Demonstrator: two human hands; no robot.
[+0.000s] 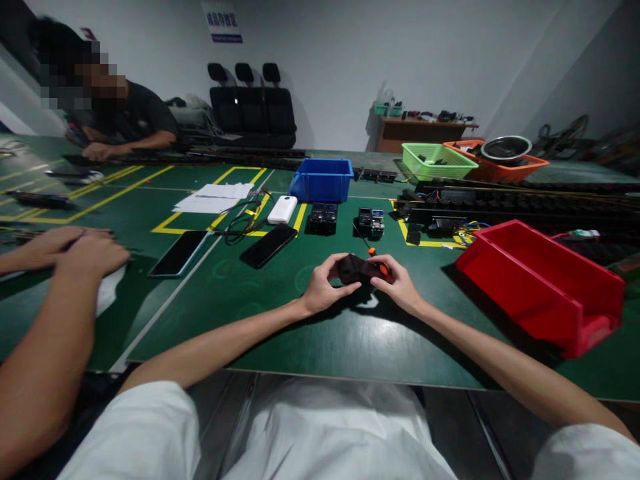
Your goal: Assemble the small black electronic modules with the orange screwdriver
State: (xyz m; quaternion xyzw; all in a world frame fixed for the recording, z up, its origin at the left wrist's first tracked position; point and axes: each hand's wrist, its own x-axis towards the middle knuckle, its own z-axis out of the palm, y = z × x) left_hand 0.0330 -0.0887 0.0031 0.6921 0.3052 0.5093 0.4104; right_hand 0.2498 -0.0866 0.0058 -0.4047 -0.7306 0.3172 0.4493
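Note:
My left hand (324, 288) is closed around one end of a small black boxy part (353, 268), thumb below and fingers above. My right hand (400, 283) is closed at the other end of this part, just above the table. By the right fingers is a screwdriver (372, 252) with orange on its handle, its thin shaft pointing away from me; whether the hand grips it or it lies behind I cannot tell. Beyond the hands stand two small groups of black modules, one on the left (323, 218) and one on the right (371, 221).
A red bin (530, 293) stands at right, a blue bin (323, 179) at the back. Two phones, one dark (269, 245) and one pale-edged (180, 253), lie left beside a white power bank (283, 209) and cables. Another person's hands (85, 253) rest at far left; a second person sits across.

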